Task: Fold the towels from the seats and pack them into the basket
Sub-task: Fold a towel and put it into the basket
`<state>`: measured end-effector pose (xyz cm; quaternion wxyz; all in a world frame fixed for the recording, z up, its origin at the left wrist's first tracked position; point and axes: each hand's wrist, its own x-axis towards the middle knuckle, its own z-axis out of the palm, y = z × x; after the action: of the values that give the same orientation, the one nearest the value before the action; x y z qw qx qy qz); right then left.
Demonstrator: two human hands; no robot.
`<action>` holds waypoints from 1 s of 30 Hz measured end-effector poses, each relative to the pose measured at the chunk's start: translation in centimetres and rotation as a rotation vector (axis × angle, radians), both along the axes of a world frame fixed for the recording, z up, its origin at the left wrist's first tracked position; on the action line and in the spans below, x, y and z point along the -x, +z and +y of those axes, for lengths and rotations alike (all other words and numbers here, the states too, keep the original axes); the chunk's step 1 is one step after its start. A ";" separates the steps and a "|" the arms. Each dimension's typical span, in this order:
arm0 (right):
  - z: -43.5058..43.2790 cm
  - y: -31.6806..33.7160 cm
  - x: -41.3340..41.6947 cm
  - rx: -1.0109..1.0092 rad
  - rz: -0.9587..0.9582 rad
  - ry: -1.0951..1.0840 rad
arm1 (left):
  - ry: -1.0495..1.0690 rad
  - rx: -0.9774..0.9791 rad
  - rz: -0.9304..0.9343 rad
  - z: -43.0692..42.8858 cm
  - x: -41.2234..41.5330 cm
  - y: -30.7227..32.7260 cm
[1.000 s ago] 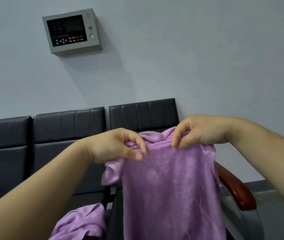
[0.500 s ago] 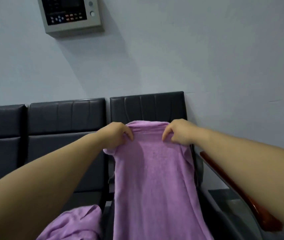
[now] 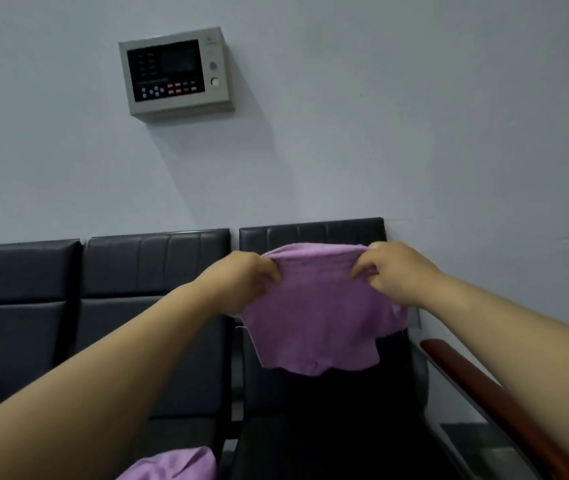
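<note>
At the lower left edge, a crumpled lilac terry towel (image 3: 172, 464) lies low, seemingly on the row of black padded seats (image 3: 154, 271), with no hand on it. Moving right, the left hand (image 3: 241, 285) has its fingers (image 3: 271, 273) curled tight on one top corner of a hanging lilac terry towel (image 3: 314, 327), held up in front of the rightmost backrest. The right hand (image 3: 397, 277) pinches the other corner. The held edge runs side to side between the two hands, roughly level, and the cloth drops straight below them (short, so likely doubled). Neither hand is nearer, so I judge the next fold means bringing corner to corner sideways. Farther right, a red-brown wooden armrest (image 3: 483, 386) slants away.
</note>
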<state>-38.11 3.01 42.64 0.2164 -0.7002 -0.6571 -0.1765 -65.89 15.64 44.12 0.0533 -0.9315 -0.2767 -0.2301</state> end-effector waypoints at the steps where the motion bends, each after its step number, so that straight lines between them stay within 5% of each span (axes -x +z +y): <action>1: -1.0 -1.9 0.3 0.098 0.035 0.027 | -0.009 0.111 0.054 -1.0 0.4 -1.8; 8: -6.4 -15.7 2.0 0.858 0.477 0.120 | -0.144 0.882 0.381 -5.0 3.3 -16.7; 11: -7.3 -20.2 1.9 1.035 0.662 0.084 | -0.226 1.000 0.402 -5.4 3.8 -21.3; 16: -6.1 -26.3 1.6 1.007 0.857 0.020 | -0.223 1.038 0.294 -3.5 2.9 -29.6; 23: -2.1 -34.6 -0.2 0.666 0.655 -0.132 | -0.067 0.843 0.123 -1.3 -0.7 -37.5; 30: -3.8 -34.7 -2.2 1.222 1.059 0.049 | -0.229 1.182 0.511 1.0 2.2 -36.6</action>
<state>-35.89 -0.76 7.98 0.0819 -0.6708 -0.4630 0.5735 -68.08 16.62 7.54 -0.4285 -0.8528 -0.2341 0.1853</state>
